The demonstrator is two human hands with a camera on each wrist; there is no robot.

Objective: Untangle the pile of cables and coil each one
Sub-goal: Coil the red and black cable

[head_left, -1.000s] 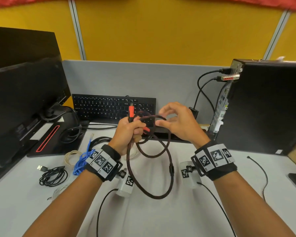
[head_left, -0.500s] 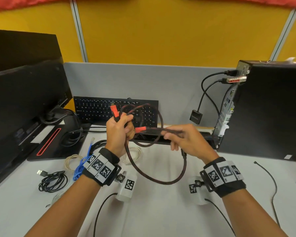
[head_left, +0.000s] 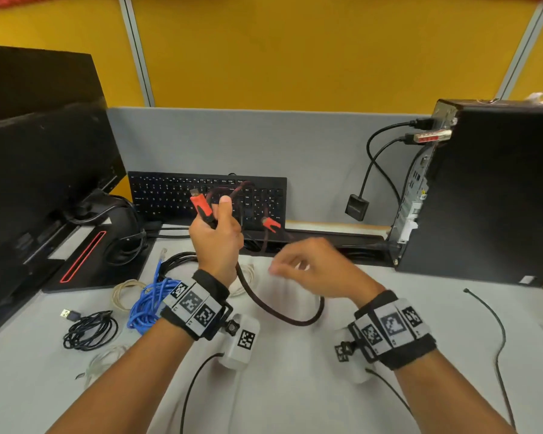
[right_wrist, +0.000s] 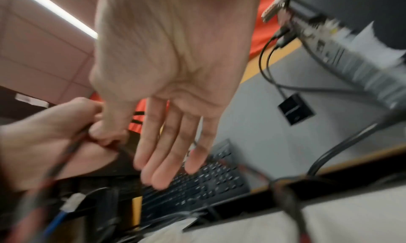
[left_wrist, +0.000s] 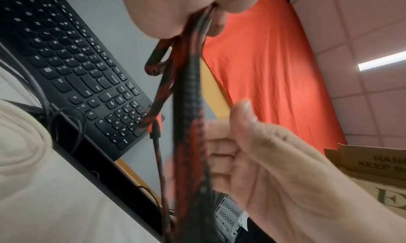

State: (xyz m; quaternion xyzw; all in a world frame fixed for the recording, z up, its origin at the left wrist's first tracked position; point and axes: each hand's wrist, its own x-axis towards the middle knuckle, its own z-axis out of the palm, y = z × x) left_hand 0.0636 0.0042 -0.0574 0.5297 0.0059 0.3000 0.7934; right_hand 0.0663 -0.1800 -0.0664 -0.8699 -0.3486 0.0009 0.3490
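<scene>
Black plastic fills the far left, where a dark monitor (head_left: 44, 170) stands on its base, and in front of it on the pale grey desk (head_left: 295, 386) lie a small coiled black USB cable (head_left: 90, 328), a thin cream coiled cable (head_left: 124, 291) and a bundled blue network cable (head_left: 148, 303). Behind these, a black keyboard (head_left: 176, 195) leans against the grey partition. Just right of the blue bundle, the left hand (head_left: 217, 242) is raised above the desk with its fingers curled round several turns of a red-and-black braided cable (head_left: 276, 311); one orange-red plug (head_left: 201, 208) sticks up from the fist, a second orange-red plug (head_left: 271, 223) hangs loose in front of the keyboard, and a long loop sags down almost to the desk. Further right, the right hand (head_left: 314, 270) hovers near that loop with fingers straight and relaxed, gripping nothing, though it is blurred. Far right, a black computer tower (head_left: 489, 195) stands upright with dark cables plugged into its back, and a thin black cable (head_left: 499, 333) trails across the desk.
</scene>
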